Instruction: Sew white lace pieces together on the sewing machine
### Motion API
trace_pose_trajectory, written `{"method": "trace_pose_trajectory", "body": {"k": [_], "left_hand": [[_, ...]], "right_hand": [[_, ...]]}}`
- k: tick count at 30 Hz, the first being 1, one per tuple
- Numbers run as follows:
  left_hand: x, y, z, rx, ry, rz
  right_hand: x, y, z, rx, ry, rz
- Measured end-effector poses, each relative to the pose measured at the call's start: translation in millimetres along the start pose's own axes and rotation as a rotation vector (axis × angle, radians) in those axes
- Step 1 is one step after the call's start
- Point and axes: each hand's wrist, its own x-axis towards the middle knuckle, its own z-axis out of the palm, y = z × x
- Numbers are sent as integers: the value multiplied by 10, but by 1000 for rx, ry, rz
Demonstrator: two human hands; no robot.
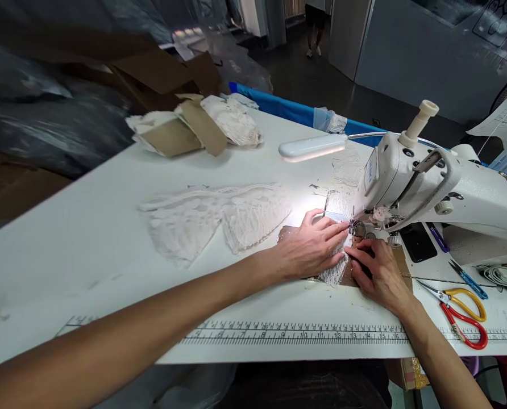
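While lace (335,272) is running lengthwise away from you, beside needle end of sewing machine (407,182), you're pressing it flat under outstretched left hand (311,250); right hand (379,271) is curling by its right edge, pinch unclear.

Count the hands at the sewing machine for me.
2. The left hand lies flat over the white lace near the needle area; the right hand is just to its right, over the brown piece. No others show there.
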Motion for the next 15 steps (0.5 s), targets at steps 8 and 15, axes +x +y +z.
{"method": "trace_pose_trajectory", "body": {"k": [8, 15], "left_hand": [[0, -14, -20, -79, 114, 107], [5, -38, -34, -52, 14, 62]], "right_hand": [[13, -26, -45, -37, -25, -5], [37, -83, -35, -122, -88, 68]]}}
